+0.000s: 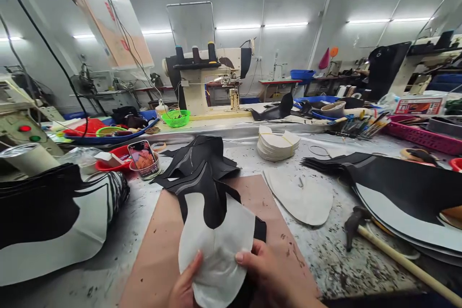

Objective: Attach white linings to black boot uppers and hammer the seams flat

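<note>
A white curved lining piece (220, 245) lies over a black shoe-upper piece (212, 202), bent upward above the brown mat (151, 236). My left hand (186, 284) grips its lower left edge, thumb on the white face. On the right edge, my right hand (262, 264) pinches the same layers, its thumb also on top. The fingers beneath are mostly hidden. Just beyond lie more black pieces (197, 151), overlapping the far end of the mat. A flat stack of white rounded pieces (303, 197) rests to the right of the mat.
Black-and-white pieces are stacked at left (86, 240) and right (404, 192). A hammer (390, 255) lies at the right front. A phone (143, 158) leans in a clear cup near a red basket (115, 159). Behind stands a sewing machine (202, 77); a banded white stack (277, 144) sits nearer.
</note>
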The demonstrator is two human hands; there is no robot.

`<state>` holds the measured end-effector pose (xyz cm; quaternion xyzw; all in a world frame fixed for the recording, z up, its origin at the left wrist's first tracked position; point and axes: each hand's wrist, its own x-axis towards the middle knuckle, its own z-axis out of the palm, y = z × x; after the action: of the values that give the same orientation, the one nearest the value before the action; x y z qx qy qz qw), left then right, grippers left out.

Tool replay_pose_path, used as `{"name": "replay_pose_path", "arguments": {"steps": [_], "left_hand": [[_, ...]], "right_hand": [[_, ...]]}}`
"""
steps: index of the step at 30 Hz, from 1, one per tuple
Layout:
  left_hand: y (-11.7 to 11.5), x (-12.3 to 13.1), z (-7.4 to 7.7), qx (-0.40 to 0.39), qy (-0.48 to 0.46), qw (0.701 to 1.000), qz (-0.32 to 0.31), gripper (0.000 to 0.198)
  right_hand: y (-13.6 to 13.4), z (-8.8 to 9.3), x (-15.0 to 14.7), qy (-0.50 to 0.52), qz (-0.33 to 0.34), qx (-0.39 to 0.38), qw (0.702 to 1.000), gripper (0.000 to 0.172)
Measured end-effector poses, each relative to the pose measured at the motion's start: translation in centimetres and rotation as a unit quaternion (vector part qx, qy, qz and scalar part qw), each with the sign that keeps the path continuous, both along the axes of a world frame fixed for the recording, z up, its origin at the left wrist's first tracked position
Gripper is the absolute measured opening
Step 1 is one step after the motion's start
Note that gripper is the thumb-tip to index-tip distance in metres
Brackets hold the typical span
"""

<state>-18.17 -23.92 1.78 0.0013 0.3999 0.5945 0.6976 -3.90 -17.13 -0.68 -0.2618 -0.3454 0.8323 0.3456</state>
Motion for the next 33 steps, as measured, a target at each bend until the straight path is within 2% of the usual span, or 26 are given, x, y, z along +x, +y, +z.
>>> {"name": "replay_pose_path", "arguments": {"steps": [3,6,10,13,17,20,22,24,28,33], "left_hand": [[-0.6,-0.1,-1.2,-0.023,-0.005,1.0,0.005,0.052],[-0.7,0.9,-1.8,-0.03,-0.01,0.998,0.047,0.059],[-0.6,1.8,-1.9,-0.055,0.015,0.996,0.067,0.064],[-0.6,1.7,-1.8,-0.05,0.013,0.998,0.046,0.053],[-0.8,1.6,-1.6,-0.03,0.014,0.999,0.037,0.045],[-0.8,1.7,-1.4,-0.035,-0.03,0.998,0.053,0.047],[-0.7,1.6,-1.3,-0.042,-0.025,0.996,0.068,0.051],[-0.7,1.5,-1.2,-0.045,0.011,0.996,0.075,0.054],[-0.6,1.7,-1.1,-0.017,0.071,0.996,0.058,0.055],[-0.5,2.3,-1.5,0.004,0.069,0.996,0.056,0.059]], "right_hand": [[-0.1,-0.8,0.9,-0.036,0.015,0.065,0.997,0.046],[-0.1,-0.4,1.2,-0.071,0.002,0.088,0.994,0.055],[0.1,0.3,1.1,-0.128,-0.007,0.044,0.991,0.055],[0.1,0.4,1.3,-0.163,-0.008,0.005,0.987,0.047],[0.1,0.1,1.5,-0.155,0.01,0.001,0.988,0.043],[0.1,-0.4,1.6,-0.161,0.006,-0.007,0.987,0.043],[0.1,-0.4,1.6,-0.169,0.0,-0.003,0.986,0.042],[0.1,-0.2,1.7,-0.151,-0.013,0.019,0.988,0.045],[0.0,0.5,1.7,-0.093,-0.021,0.029,0.995,0.063],[0.0,-0.3,0.8,-0.167,-0.05,-0.012,0.985,0.069]]}}
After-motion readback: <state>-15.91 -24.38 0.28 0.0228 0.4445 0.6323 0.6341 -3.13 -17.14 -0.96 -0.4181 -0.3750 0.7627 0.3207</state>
